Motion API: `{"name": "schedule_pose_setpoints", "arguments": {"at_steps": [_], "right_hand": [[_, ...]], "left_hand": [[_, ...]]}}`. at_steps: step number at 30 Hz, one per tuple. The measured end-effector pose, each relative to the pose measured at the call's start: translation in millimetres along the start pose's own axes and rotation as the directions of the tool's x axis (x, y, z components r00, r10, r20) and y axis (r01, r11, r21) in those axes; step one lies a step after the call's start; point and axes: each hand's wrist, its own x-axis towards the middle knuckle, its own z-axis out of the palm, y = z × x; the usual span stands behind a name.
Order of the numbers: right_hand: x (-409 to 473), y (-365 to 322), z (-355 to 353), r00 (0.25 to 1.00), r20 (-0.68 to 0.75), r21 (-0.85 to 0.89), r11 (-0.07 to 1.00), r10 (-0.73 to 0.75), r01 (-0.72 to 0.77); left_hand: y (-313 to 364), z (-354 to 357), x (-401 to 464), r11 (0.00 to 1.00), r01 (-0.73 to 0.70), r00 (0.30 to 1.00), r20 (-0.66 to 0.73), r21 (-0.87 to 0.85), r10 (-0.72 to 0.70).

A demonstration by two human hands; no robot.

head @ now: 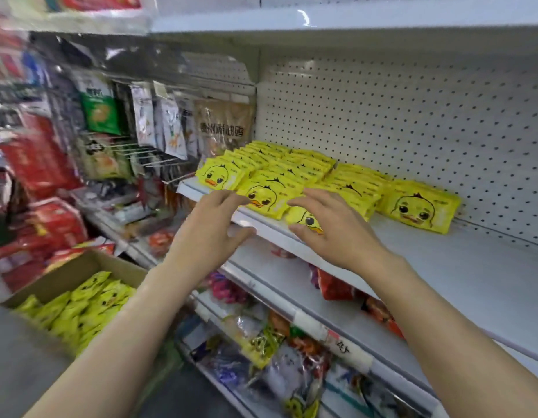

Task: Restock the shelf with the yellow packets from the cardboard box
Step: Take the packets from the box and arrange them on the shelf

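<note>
Both hands hold nothing: the left hand (215,220) reaches toward the front edge of the white shelf (442,267) with its fingers spread and relaxed, and the right hand (331,227) hovers with fingers splayed over a yellow packet (304,218) lying at the shelf's front lip, though whether the fingertips touch it cannot be told. Rows of yellow packets (280,170) printed with a cartoon duck face stand packed together on the left part of that shelf, and one short stack (418,209) sits at the right end of the rows, near the white pegboard back wall (412,122). Down to the left, an open cardboard box (80,273) stands by the shelving and holds a loose heap of the same yellow duck packets (80,306). Hanging snack bags (171,125) fill the neighbouring bay on the left, red packages (44,176) are stacked beyond the box, and mixed bright packets (276,357) crowd the lower shelves beneath the person's forearms.
</note>
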Motion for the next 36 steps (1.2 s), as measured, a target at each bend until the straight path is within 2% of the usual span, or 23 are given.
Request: {"name": "schedule_pose_setpoints", "arguments": {"at_steps": [7, 16, 26, 29, 36], "right_hand": [[94.8, -93.1, 69.5, 0.989, 0.046, 0.069, 0.989, -0.137, 0.134], [222.8, -231.3, 174.8, 0.957, 0.097, 0.134, 0.957, -0.272, 0.258], [336.1, -306.1, 301.7, 0.890, 0.195, 0.165, 0.908, -0.413, 0.385], [368.6, -316.5, 357.9, 0.855, 0.271, 0.198, 0.895, -0.443, 0.401], [422.2, -317.8, 522.3, 0.745, 0.484, 0.316, 0.886, -0.459, 0.340]], "left_hand": [[-121.4, -41.1, -28.4, 0.977, 0.164, 0.986, -0.012, 0.136, -0.164], [-298.3, -89.1, -50.8, 0.927, 0.282, 0.959, -0.029, 0.248, -0.284], [-451.5, -73.6, -64.6, 0.835, 0.449, 0.879, 0.013, 0.316, -0.478], [-496.7, -51.3, -67.1, 0.799, 0.499, 0.841, 0.037, 0.336, -0.541], [-603.3, 30.9, -84.4, 0.684, 0.654, 0.675, 0.158, 0.324, -0.721]]}}
